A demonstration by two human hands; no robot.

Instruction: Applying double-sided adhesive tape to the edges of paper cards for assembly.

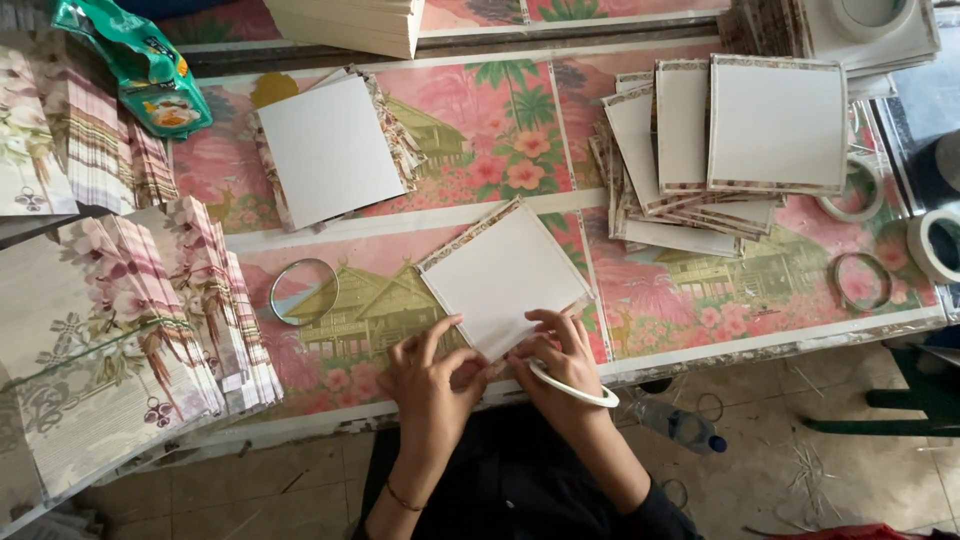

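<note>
A white square card (502, 275) with a patterned paper border lies turned like a diamond on the flowered table covering (690, 300). My left hand (430, 375) presses on its near corner, fingers apart on the lower left edge. My right hand (555, 360) pinches the same corner from the right and has a thin white tape ring (575, 388) hanging round its fingers.
Stacks of flowered paper sheets (130, 330) fill the left side. A pile of white squares (330, 150) lies at the back, finished bordered cards (740, 140) at the right. Tape rolls (860, 280) and an empty ring (303, 291) lie about. A green packet (145, 65) sits far left. A plastic bottle (680, 425) lies on the floor.
</note>
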